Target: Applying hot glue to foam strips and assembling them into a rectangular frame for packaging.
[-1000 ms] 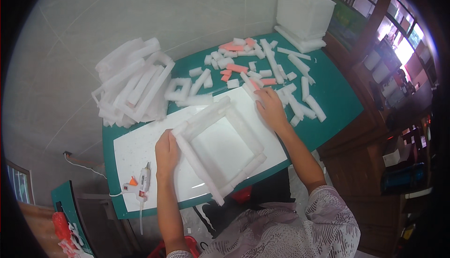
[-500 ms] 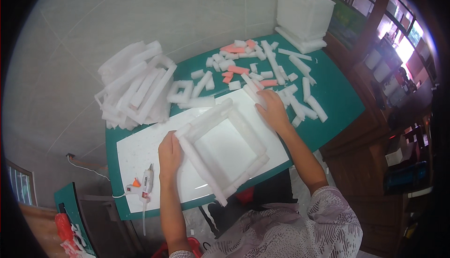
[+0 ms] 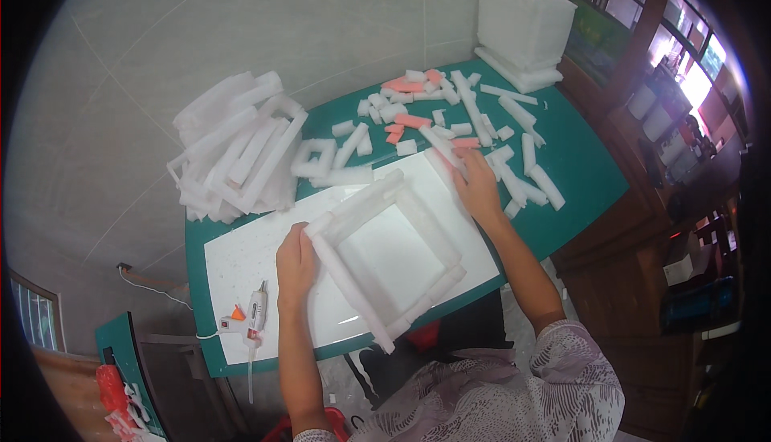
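Note:
A square frame of white foam strips point(image 3: 344, 283) lies tilted on a white board point(image 3: 241, 253), its near corner reaching past the table edge. My left hand point(image 3: 296, 261) is closed on the frame's left corner, thumb along the edge. Beyond the frame's far side, my right hand point(image 3: 479, 189) is closed around the lower end of a white and pink foam strip point(image 3: 441, 146); its fingertips are partly hidden. Left of my left forearm lies a hot glue gun point(image 3: 257, 313) with a glue stick out of its back, beside a small white switch box point(image 3: 230, 325).
Loose white and pink foam pieces point(image 3: 391, 113) are scattered over the green table point(image 3: 574, 181). Stacked foam frames point(image 3: 241, 149) stand at the back left against the wall. A white foam box point(image 3: 526, 24) sits at the far right corner.
My right hand has shifted slightly right and nearer, its fingers drawn in closer around the strip. The left hand and the frame look the same; the whole view has moved a little.

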### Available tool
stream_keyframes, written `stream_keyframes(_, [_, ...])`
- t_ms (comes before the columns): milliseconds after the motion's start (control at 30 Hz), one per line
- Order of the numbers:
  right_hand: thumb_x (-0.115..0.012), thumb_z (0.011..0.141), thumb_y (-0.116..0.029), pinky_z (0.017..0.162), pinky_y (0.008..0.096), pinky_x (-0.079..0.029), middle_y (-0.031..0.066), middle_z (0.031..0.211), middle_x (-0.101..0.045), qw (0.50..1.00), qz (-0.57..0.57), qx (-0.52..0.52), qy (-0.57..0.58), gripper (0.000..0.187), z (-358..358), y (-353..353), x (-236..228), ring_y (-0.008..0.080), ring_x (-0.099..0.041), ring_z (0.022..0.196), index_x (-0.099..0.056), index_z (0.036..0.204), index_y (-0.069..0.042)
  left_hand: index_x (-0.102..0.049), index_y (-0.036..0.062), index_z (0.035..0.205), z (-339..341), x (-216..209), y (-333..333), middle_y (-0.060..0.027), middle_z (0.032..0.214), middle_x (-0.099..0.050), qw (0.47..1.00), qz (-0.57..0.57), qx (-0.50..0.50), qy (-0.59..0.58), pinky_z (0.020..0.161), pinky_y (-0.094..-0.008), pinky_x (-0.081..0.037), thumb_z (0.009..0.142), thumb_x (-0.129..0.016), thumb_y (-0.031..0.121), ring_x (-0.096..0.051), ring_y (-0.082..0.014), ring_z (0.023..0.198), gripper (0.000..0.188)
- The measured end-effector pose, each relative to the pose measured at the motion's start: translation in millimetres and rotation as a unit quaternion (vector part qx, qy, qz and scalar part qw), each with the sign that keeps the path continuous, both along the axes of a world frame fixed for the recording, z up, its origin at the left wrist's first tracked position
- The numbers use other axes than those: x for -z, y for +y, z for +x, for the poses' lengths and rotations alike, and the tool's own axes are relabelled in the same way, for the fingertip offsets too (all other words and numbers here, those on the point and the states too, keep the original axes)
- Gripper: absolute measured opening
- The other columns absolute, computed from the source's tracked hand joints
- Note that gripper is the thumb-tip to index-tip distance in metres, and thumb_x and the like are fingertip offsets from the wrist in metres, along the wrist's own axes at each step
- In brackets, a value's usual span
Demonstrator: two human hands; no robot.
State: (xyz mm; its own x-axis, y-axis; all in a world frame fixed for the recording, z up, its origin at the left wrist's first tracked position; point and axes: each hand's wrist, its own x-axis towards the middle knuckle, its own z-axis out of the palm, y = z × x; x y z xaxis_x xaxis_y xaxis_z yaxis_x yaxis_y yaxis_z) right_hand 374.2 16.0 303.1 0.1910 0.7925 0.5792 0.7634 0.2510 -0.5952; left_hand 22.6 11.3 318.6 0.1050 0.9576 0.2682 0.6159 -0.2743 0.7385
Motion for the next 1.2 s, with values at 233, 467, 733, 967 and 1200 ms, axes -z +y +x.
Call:
stream_keyframes(233, [-0.054, 0.083, 0.000, 0.092, 0.0381, -0.042, 0.0184, 0.114, -0.052, 0.995, 0.081, 0.046, 0.030, 0.031, 0, 1, -9, 0.0358, -0.053, 0.107, -0.054, 0.114, -0.001, -0.058, -0.0012, 0.107, 0, -1, -1, -0.0254, 0.091, -0.063, 1.000, -0.004, -0.011, 0.009, 0.079, -0.0405, -0.046, 0.096, -0.037, 0.016, -0.061, -0.0403, 0.087, 0.029])
stream_keyframes(467, [-0.052, 0.083, 0.000, 0.092, 0.0380, -0.042, 0.0182, 0.114, -0.050, 0.998, 0.051, 0.028, 0.012, 0.031, 1, 1, -5, 0.0356, -0.053, 0.106, -0.053, 0.115, 0.000, -0.058, -0.0014, 0.107, 0, 1, 0, -0.0251, 0.091, -0.063, 1.000, 0.000, -0.008, 0.003, 0.079, -0.0401, -0.046, 0.096, -0.037, 0.016, -0.061, -0.0397, 0.086, 0.030])
stream_keyframes(733, [-0.053, 0.081, 0.000, 0.092, 0.0380, -0.042, 0.0180, 0.118, -0.048, 0.996, 0.066, 0.052, 0.033, 0.035, 2, 0, -9, 0.0341, -0.052, 0.107, -0.052, 0.116, 0.000, -0.058, -0.0020, 0.107, 0, 2, 0, -0.0260, 0.093, -0.063, 1.000, -0.003, -0.008, 0.012, 0.079, -0.0413, -0.046, 0.096, -0.037, 0.016, -0.061, -0.0412, 0.088, 0.030])
stream_keyframes(967, [-0.055, 0.079, 0.001, 0.093, 0.0379, -0.042, 0.0178, 0.116, -0.047, 0.995, 0.069, 0.035, 0.063, 0.037, -1, 0, -11, 0.0325, -0.052, 0.105, -0.053, 0.116, 0.000, -0.058, -0.0021, 0.107, -2, 2, 0, -0.0258, 0.094, -0.063, 1.000, -0.001, -0.005, 0.012, 0.080, -0.0414, -0.046, 0.096, -0.037, 0.016, -0.061, -0.0407, 0.088, 0.030])
stream_keyframes(1200, [-0.055, 0.080, 0.000, 0.093, 0.0380, -0.041, 0.0185, 0.113, -0.049, 0.993, 0.105, 0.047, 0.020, 0.034, 0, 0, -11, 0.0339, -0.052, 0.105, -0.054, 0.114, 0.000, -0.059, -0.0023, 0.106, -1, 2, -1, -0.0256, 0.092, -0.063, 1.000, -0.006, -0.004, -0.002, 0.079, -0.0407, -0.046, 0.096, -0.038, 0.016, -0.061, -0.0402, 0.087, 0.030])
